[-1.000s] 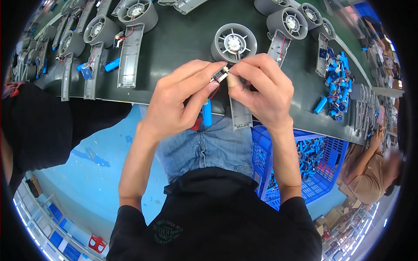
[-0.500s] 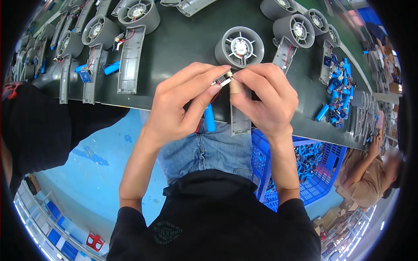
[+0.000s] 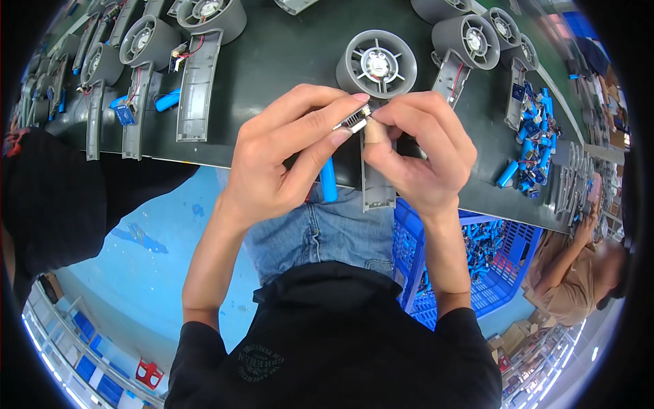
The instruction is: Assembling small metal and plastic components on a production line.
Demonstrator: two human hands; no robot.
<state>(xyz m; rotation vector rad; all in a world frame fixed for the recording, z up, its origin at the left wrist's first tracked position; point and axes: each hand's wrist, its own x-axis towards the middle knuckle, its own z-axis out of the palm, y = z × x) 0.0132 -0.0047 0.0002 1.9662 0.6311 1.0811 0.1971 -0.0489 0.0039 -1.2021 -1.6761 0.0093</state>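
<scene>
Hands (image 3: 269,153) shifted right, fingers pinched, holding small dark white-edged part (image 3: 355,123), perhaps circuitry

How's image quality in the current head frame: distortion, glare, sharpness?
Head view: strong fisheye bend, with white light strips curving along the lower-left rim; head view: black corners; head view: faint sheen on the dark table; head view: left hand and right hand fairly sharp, but the small part between them lacks clear detail.

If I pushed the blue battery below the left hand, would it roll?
Probably, on something flat: the blue battery looks round, like a tube. It seems stiff, with straight sides. Its smooth-looking surface might feel slippery.
</scene>
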